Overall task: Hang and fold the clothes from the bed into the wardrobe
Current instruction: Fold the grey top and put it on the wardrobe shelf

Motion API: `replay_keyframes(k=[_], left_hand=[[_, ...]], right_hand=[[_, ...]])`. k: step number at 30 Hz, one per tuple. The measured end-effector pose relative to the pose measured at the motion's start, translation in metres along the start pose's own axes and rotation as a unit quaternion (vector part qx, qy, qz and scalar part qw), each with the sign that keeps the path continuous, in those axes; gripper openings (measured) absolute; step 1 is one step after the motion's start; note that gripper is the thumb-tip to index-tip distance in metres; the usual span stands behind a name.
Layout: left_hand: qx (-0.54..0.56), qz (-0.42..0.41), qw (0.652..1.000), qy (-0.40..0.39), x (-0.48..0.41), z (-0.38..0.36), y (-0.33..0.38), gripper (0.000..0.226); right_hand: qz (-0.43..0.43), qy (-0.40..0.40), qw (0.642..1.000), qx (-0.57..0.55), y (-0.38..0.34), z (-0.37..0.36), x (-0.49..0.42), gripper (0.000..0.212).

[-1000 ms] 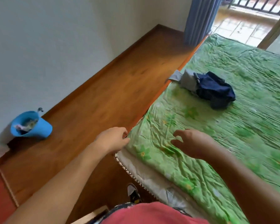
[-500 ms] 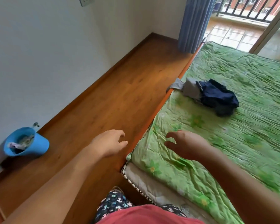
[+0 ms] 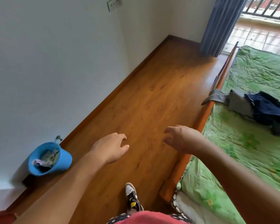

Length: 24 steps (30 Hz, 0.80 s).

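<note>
Both my left hand [image 3: 111, 148] and right hand [image 3: 183, 139] hover empty over the floor, fingers [image 3: 171, 128] loosely spread; the clothes [image 3: 263, 110] lie ahead and rightward on the bed [image 3: 249, 159], heaped near its rail, nearer my right hand.

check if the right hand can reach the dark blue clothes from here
Probably not without a step or lean. The right hand hangs empty over the floor beside the bed rail; the dark blue clothes lie farther up the green sheet, with nothing between.
</note>
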<state>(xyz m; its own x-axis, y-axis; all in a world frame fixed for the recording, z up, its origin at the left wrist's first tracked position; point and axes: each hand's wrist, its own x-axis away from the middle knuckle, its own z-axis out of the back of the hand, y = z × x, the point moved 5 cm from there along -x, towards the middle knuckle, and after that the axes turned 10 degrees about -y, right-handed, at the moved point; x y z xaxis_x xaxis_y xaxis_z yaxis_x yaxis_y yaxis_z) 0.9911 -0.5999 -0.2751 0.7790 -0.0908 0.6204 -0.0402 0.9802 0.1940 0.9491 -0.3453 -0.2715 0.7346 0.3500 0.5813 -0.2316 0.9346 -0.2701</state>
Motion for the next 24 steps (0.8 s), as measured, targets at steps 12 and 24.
replay_keyframes(k=[12,24], left_hand=[[-0.007,0.016,1.000,-0.005,-0.064,0.088,-0.091,0.046],[-0.070,-0.101,0.992,-0.018,-0.235,0.177,0.059,0.044]], right_hand=[[-0.019,0.010,1.000,-0.022,-0.043,0.041,-0.099,0.047],[-0.098,0.063,0.989,-0.089,0.114,0.130,-0.158,0.045]])
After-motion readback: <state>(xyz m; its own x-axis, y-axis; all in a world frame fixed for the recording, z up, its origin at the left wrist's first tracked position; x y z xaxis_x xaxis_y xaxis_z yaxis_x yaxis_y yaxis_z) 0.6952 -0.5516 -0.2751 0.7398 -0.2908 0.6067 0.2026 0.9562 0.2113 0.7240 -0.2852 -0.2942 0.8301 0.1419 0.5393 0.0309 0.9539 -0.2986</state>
